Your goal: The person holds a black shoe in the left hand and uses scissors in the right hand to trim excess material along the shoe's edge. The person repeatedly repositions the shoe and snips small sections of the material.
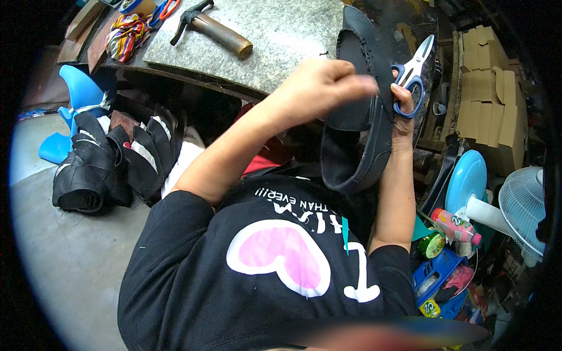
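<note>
In the head view, the person's right hand (pixel 402 110) has its grip closed around the looped handles of the blue-handled scissors (pixel 416 68), with their blades pointing away from the body. Just left of that hand is a black shoe (pixel 379 143), raised before the chest with its opening turned toward the camera; how much the same hand supports it is hidden. The left hand (pixel 319 86) is in front of the shoe's opening, its fingers curled and its thumb blurred; one cannot tell whether its grip holds anything.

Beyond the left forearm lies a speckled grey surface (pixel 287 38), carrying a wooden-handled hammer (pixel 222 35). A bundle of striped, many-coloured cloth (pixel 126 38) sits beside its left end. Lower on the left, black shoe pieces (pixel 88 175) are bunched next to a blue plastic object (pixel 82 88). On the right, brown cardboard boxes (pixel 489 111) are stacked above a fan (pixel 521 205), and a pink bottle (pixel 456 226) lies tilted near the fan's white stem.
</note>
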A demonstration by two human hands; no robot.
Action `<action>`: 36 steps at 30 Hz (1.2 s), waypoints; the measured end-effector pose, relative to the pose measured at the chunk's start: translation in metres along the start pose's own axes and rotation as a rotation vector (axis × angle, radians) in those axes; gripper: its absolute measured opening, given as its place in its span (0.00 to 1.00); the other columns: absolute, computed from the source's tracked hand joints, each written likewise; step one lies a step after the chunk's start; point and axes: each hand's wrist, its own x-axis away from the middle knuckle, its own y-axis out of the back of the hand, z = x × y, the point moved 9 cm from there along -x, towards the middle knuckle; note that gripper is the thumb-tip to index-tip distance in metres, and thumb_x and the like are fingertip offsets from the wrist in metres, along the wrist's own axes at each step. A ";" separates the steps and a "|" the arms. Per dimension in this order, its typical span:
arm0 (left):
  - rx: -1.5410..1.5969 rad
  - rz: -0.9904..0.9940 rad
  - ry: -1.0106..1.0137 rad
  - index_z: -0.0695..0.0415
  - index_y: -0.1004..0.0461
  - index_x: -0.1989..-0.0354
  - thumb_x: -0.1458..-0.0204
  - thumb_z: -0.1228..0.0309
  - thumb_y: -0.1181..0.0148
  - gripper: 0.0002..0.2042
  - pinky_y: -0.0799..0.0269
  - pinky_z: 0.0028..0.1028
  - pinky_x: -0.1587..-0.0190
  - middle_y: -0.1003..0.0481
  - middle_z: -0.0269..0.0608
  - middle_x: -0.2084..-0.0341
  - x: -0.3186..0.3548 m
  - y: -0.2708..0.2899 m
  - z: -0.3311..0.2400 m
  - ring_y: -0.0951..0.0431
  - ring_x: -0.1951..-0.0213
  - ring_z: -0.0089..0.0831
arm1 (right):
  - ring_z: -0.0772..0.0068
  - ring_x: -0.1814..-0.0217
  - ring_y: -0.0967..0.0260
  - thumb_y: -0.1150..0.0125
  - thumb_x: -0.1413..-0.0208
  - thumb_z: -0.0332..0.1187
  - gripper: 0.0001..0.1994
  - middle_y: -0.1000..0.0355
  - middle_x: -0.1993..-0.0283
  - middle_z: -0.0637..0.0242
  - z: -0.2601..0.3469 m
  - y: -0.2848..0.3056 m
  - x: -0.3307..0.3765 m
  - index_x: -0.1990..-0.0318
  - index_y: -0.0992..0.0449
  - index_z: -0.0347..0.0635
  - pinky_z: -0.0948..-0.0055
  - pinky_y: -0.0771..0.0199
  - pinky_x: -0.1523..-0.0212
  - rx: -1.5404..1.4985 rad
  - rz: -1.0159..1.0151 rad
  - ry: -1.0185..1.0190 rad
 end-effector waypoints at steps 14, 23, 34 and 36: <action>-0.206 0.051 -0.045 0.65 0.31 0.69 0.52 0.71 0.46 0.08 0.34 0.23 0.71 0.34 0.35 0.81 0.011 -0.012 -0.013 0.32 0.74 0.19 | 0.73 0.61 0.29 0.40 0.58 0.30 0.15 0.29 0.61 0.65 0.017 -0.031 0.020 0.59 0.29 0.40 0.74 0.28 0.56 0.150 -0.028 0.082; -0.079 -0.127 -0.220 0.64 0.32 0.69 0.51 0.73 0.50 0.06 0.35 0.26 0.69 0.36 0.39 0.80 0.017 -0.002 -0.012 0.35 0.74 0.23 | 0.80 0.73 0.33 0.34 0.53 0.56 0.29 0.30 0.73 0.66 0.055 -0.050 0.108 0.60 0.32 0.36 0.82 0.36 0.72 0.698 0.060 0.084; -0.123 -0.238 -0.356 0.65 0.32 0.66 0.51 0.76 0.51 0.06 0.34 0.28 0.66 0.34 0.45 0.77 0.026 -0.015 -0.014 0.32 0.73 0.31 | 0.73 0.80 0.34 0.49 0.55 0.73 0.42 0.31 0.78 0.60 -0.004 -0.043 0.200 0.59 0.32 0.33 0.81 0.37 0.76 0.159 0.181 -0.491; -0.126 -0.240 -0.392 0.65 0.32 0.65 0.50 0.76 0.51 0.06 0.34 0.28 0.65 0.34 0.45 0.77 0.027 -0.016 -0.015 0.32 0.73 0.32 | 0.72 0.80 0.33 0.50 0.56 0.74 0.43 0.32 0.78 0.60 -0.010 -0.041 0.200 0.59 0.32 0.32 0.80 0.36 0.76 0.083 0.194 -0.520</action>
